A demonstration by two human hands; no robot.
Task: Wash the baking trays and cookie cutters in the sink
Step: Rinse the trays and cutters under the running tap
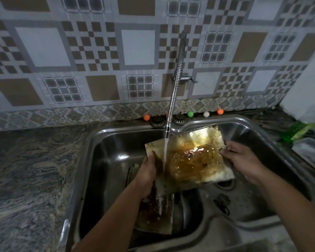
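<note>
A stained, brown-smeared baking tray [195, 155] is tilted over the steel sink [91, 160], under the stream running from the flexible tap [173, 99]. My left hand [146, 171] grips the tray's left edge, thumb on its top face. My right hand [242, 159] holds the right edge, fingers curled round it. Dirty water pours off the tray's lower left corner. A second greasy tray [153, 215] lies in the left basin below, partly hidden by my left forearm. A dark cookie cutter [223, 202] rests on the right part of the sink.
A drain opening [225, 184] shows under the held tray. Small orange, green and white balls [190, 114] and two strainer plugs [155, 122] sit along the back ledge. A green bottle of liquid [298, 130] lies on the counter at right. Marbled counter [29, 170] spreads left.
</note>
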